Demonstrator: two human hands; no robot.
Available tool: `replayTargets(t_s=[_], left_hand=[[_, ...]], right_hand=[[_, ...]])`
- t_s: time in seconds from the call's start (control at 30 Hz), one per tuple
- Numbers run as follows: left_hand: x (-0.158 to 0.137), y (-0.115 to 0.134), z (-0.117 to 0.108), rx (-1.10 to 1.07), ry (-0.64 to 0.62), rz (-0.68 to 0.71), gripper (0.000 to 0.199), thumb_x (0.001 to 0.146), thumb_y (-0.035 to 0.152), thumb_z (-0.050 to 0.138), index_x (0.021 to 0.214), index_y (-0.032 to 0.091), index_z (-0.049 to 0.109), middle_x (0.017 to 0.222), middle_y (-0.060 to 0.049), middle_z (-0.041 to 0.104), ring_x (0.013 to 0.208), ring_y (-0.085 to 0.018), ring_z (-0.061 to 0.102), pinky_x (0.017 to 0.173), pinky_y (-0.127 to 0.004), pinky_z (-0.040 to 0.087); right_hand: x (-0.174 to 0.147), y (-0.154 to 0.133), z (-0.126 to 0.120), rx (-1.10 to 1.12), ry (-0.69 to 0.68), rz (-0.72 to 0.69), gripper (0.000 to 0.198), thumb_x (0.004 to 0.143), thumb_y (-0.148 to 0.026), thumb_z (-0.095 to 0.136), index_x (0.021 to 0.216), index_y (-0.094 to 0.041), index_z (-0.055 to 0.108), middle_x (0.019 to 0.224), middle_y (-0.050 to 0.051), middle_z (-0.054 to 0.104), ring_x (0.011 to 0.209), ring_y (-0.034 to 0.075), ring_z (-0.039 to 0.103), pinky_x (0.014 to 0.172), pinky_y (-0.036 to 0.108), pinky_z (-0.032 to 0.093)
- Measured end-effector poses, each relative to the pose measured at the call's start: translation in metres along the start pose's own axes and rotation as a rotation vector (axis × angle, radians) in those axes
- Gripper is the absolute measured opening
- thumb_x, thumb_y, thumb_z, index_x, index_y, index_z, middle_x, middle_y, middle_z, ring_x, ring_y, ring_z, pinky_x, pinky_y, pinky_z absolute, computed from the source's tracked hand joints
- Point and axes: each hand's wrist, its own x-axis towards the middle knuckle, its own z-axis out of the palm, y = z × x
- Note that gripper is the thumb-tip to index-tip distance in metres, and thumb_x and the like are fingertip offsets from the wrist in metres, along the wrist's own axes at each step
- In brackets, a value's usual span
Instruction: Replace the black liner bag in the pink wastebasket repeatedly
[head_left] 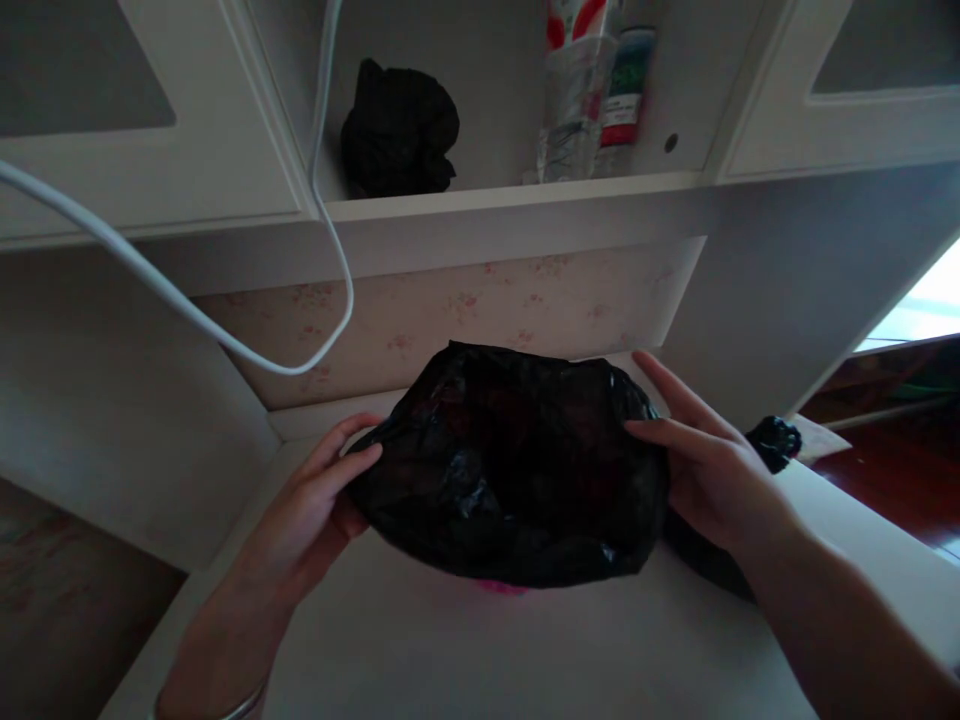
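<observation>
A black plastic bag [510, 470] spreads between my hands, its mouth held wide and facing me. My left hand [311, 510] pinches the bag's left edge between thumb and fingers. On the opposite side, my right hand [712, 465] grips the right edge, thumb over the rim and one finger stretched out past it. A bit of bright pink [502, 587] shows under the bag's lower edge; what it belongs to is hidden. The bag's inside is dark, with faint reddish tints.
White shelving surrounds a white surface [450, 650]. Above, a shelf holds a bundled black bag [401, 130], a clear plastic container [574, 110] and a green-and-red bottle [628, 90]. A white cable [187, 300] hangs at left. Another black bundle [774, 443] lies behind my right hand.
</observation>
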Motion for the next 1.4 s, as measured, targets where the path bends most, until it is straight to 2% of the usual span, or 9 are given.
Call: replayTargets(t_s=[0.27,0.47,0.57,0.7,0.8,0.93,1.03,1.23,1.4], left_hand=[[-0.031,-0.049,-0.021,-0.047,0.152,-0.125,0.072,0.062,0.043,0.096,0.128,0.043,0.067,0.106,0.004,0.073,0.073,-0.012,0.067,0.056,-0.019,0.054],[-0.013,-0.100,-0.027,0.119,0.082,-0.084,0.065,0.075,0.047,0.088,0.134,0.034,0.062,0.079,0.006,0.061,0.054,-0.007,0.046,0.047,-0.018,0.037],[-0.005,-0.103,-0.034,0.132,0.014,-0.073,0.068,0.081,0.043,0.085,0.142,0.034,0.057,0.088,0.003,0.067,0.063,-0.010,0.053,0.054,-0.021,0.043],[0.010,-0.079,-0.043,-0.098,-0.037,-0.033,0.046,0.073,0.032,0.087,0.116,0.030,0.071,0.112,-0.001,0.073,0.090,-0.017,0.066,0.079,-0.028,0.054],[0.033,-0.053,-0.040,-0.140,0.052,0.080,0.033,0.069,0.039,0.088,0.094,0.028,0.070,0.111,0.000,0.074,0.104,-0.021,0.068,0.082,-0.029,0.054],[0.072,-0.031,-0.018,0.032,0.038,0.139,0.042,0.074,0.053,0.084,0.102,0.024,0.073,0.119,-0.004,0.075,0.110,-0.023,0.068,0.080,-0.029,0.052],[0.089,-0.026,-0.003,0.146,-0.054,0.091,0.048,0.072,0.050,0.088,0.106,0.018,0.077,0.115,-0.009,0.077,0.103,-0.024,0.070,0.080,-0.030,0.051],[0.082,-0.023,-0.009,0.245,-0.085,0.051,0.048,0.063,0.044,0.094,0.098,0.017,0.074,0.082,-0.001,0.075,0.071,-0.016,0.066,0.061,-0.024,0.046],[0.076,-0.026,-0.011,0.198,-0.130,-0.030,0.038,0.067,0.040,0.089,0.092,0.019,0.070,0.078,0.001,0.071,0.065,-0.016,0.068,0.057,-0.026,0.051]], right_hand=[[-0.038,0.043,-0.048,0.176,0.189,0.183,0.079,0.071,-0.035,0.088,0.145,-0.040,0.059,0.082,-0.002,0.080,0.054,0.018,0.071,0.048,0.025,0.059],[-0.037,0.091,-0.054,0.030,0.175,0.157,0.070,0.079,-0.042,0.085,0.144,-0.033,0.061,0.111,0.005,0.080,0.100,0.026,0.076,0.085,0.037,0.063],[-0.033,0.100,-0.056,-0.012,0.087,0.164,0.074,0.080,-0.044,0.085,0.148,-0.034,0.057,0.134,0.006,0.073,0.126,0.030,0.067,0.109,0.045,0.053],[-0.020,0.089,-0.062,0.006,0.162,0.065,0.053,0.083,-0.048,0.080,0.133,-0.037,0.066,0.149,0.002,0.063,0.131,0.028,0.063,0.099,0.038,0.057],[0.006,0.073,-0.058,0.096,0.224,0.007,0.042,0.084,-0.050,0.077,0.123,-0.037,0.067,0.139,-0.001,0.068,0.114,0.023,0.071,0.082,0.031,0.062],[0.050,0.060,-0.044,0.006,0.197,0.152,0.044,0.087,-0.050,0.073,0.127,-0.033,0.067,0.110,0.000,0.079,0.090,0.019,0.076,0.073,0.026,0.062],[0.073,0.058,-0.038,-0.085,0.117,0.240,0.033,0.082,-0.039,0.081,0.110,-0.023,0.075,0.093,0.004,0.080,0.078,0.018,0.076,0.070,0.025,0.062],[0.089,0.055,-0.044,-0.171,0.086,0.232,0.028,0.075,-0.041,0.087,0.088,-0.021,0.072,0.070,-0.001,0.073,0.059,0.014,0.066,0.051,0.021,0.052],[0.104,0.056,-0.038,-0.212,0.057,0.196,0.030,0.075,-0.046,0.084,0.088,-0.024,0.068,0.067,-0.005,0.069,0.056,0.011,0.061,0.051,0.020,0.047]])
